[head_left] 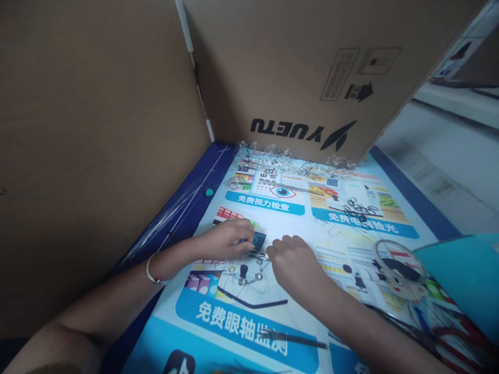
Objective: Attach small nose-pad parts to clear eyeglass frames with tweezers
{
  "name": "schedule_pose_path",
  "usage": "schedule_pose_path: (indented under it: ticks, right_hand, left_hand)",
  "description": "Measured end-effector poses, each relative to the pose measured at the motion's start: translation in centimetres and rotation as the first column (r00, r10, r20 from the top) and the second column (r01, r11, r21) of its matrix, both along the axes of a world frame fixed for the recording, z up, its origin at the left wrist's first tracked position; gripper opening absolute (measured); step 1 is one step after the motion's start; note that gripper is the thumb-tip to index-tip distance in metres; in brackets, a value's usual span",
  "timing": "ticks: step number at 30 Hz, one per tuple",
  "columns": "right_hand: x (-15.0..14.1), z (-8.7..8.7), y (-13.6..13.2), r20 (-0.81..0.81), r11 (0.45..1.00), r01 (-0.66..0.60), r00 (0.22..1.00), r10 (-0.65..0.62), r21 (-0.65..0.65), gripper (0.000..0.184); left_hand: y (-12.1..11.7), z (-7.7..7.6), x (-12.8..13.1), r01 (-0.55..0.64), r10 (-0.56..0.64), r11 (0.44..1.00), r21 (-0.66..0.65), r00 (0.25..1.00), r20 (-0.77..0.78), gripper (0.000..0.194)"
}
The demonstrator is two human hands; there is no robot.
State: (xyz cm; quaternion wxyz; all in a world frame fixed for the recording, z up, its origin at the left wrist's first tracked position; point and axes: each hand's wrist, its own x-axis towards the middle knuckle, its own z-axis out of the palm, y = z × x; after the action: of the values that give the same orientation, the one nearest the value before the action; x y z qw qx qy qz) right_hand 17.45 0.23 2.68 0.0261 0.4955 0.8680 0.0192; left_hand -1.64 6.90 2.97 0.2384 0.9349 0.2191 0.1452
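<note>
My left hand (230, 239), with a silver bangle on its wrist, is closed in a pinch above the printed sheet. Close by on the right, my right hand (294, 262) is also closed, its fingertips nearly meeting the left ones. Between and below them hangs a thin beaded wire (258, 276) with several clear beads, and both hands pinch it near a shiny metal bit. A bit of blue shows at the left fingers; what it belongs to is hidden.
Clear beaded pieces (280, 156) line the foot of the cardboard wall (288, 78). Black loops (360, 208), dark wires (296, 338) and a green lump (209, 191) lie on the sheet and table. At right are red-handled scissors (454, 335), a clear round dish (421, 267) and a teal board (463, 275).
</note>
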Motion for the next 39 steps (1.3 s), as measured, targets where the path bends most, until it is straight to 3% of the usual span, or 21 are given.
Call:
schedule_pose_path:
  ticks: [5, 9, 15, 23, 26, 32, 39]
  right_hand:
    - [-0.2, 0.2, -0.1, 0.009, 1.0, 0.008, 1.0, -0.008, -0.012, 0.013]
    - [-0.2, 0.1, 0.0, -0.002, 1.0, 0.013, 1.0, -0.013, -0.009, 0.013]
    - [-0.2, -0.2, -0.1, -0.014, 0.999, 0.008, 1.0, -0.008, 0.032, 0.014]
    - [-0.2, -0.1, -0.3, 0.006, 0.999, 0.003, 1.0, -0.003, 0.038, 0.014]
    - [-0.2, -0.1, -0.3, 0.006, 1.0, 0.004, 1.0, -0.004, 0.03, 0.014]
    - [-0.1, -0.1, -0.1, 0.02, 1.0, 0.004, 1.0, -0.004, 0.002, 0.013]
    - [-0.1, 0.0, -0.2, 0.014, 1.0, 0.009, 1.0, -0.01, 0.012, 0.014]
  left_hand:
    - [-0.4, 1.7, -0.3, 0.024, -0.02, 0.999, 0.037, 0.993, -0.117, 0.01]
    - [-1.0, 2.1, -0.1, 0.005, 0.018, 0.986, 0.168, 0.99, -0.136, 0.013]
    - [-1.3, 1.6, 0.3, -0.045, 0.131, 0.927, 0.374, 0.97, -0.207, 0.024]
    - [-1.5, 0.1, 0.7, -0.189, 0.278, 0.896, 0.403, 0.945, -0.175, 0.024]
    - [-1.5, -0.5, 0.8, -0.211, 0.265, 0.919, 0.332, 0.956, -0.124, 0.023]
    - [-1.1, -0.9, 0.4, -0.279, 0.282, 0.958, 0.066, 0.959, -0.041, 0.02]
    - [0.0, -0.3, 0.0, -0.288, 0.267, 0.899, -0.331, 0.958, -0.107, 0.012]
